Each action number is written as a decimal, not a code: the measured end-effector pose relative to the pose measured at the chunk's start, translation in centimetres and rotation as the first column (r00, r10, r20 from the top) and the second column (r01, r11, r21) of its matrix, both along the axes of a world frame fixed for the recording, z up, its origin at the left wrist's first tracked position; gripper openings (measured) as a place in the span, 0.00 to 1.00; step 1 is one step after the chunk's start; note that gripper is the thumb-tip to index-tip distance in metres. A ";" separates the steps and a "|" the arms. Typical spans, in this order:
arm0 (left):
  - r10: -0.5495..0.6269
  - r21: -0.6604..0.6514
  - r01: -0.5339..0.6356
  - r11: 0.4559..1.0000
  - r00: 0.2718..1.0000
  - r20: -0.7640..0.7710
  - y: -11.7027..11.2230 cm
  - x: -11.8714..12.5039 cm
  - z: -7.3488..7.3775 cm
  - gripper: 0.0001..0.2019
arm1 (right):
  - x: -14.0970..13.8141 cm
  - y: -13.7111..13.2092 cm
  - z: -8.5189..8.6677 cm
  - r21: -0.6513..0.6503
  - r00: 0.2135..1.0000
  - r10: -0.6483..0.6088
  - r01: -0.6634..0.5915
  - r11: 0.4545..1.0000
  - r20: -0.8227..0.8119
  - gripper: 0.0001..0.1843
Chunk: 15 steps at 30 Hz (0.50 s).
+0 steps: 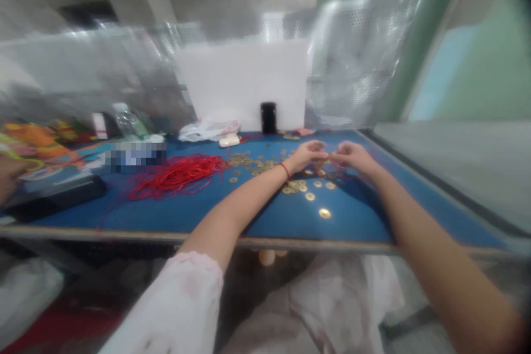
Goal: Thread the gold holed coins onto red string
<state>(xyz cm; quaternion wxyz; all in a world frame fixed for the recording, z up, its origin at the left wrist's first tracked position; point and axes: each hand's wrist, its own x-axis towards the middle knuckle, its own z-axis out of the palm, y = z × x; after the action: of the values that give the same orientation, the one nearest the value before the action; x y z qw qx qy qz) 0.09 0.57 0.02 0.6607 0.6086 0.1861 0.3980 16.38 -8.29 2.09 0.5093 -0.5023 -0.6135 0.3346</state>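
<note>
Both my arms reach forward over a blue table top (357,215). My left hand (309,155) and my right hand (350,156) meet fingertip to fingertip, fingers pinched together over a scatter of gold coins (298,185). Something small and gold seems to sit between the fingertips, too blurred to name. A thin red cord circles my left wrist (285,170). A single coin (324,213) lies nearer to me. A heap of red string (182,174) lies to the left of the coins.
A black phone (269,117) leans on a white board (244,83) at the back. A plastic bottle (126,121), white bags (207,130) and colourful packets (37,141) stand far left. A dark flat box (62,193) sits near the left edge. A grey surface (456,155) adjoins the table's right.
</note>
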 end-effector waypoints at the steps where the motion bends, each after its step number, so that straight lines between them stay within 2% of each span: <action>1: -0.003 0.002 0.003 1.000 1.000 -0.002 0.0 0.0 0.0 0.25 | 0.0 0.0 0.0 0.002 1.000 -0.003 0.003 1.000 0.003 0.29; 8: -0.002 0.022 0.003 1.000 1.000 -0.026 0.0 -0.1 0.1 0.23 | 0.0 0.0 0.0 -0.014 1.000 -0.024 0.024 1.000 -0.012 0.28; 15: 0.002 0.005 -0.002 1.000 1.000 0.001 -0.2 0.0 0.1 0.27 | 0.0 0.0 -0.1 -0.004 0.999 0.008 -0.008 1.000 -0.051 0.28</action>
<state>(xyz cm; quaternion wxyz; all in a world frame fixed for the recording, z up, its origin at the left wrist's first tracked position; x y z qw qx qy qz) 0.04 0.41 0.14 0.6589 0.6099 0.1853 0.3993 16.38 -8.30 2.03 0.5223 -0.4921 -0.6018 0.3506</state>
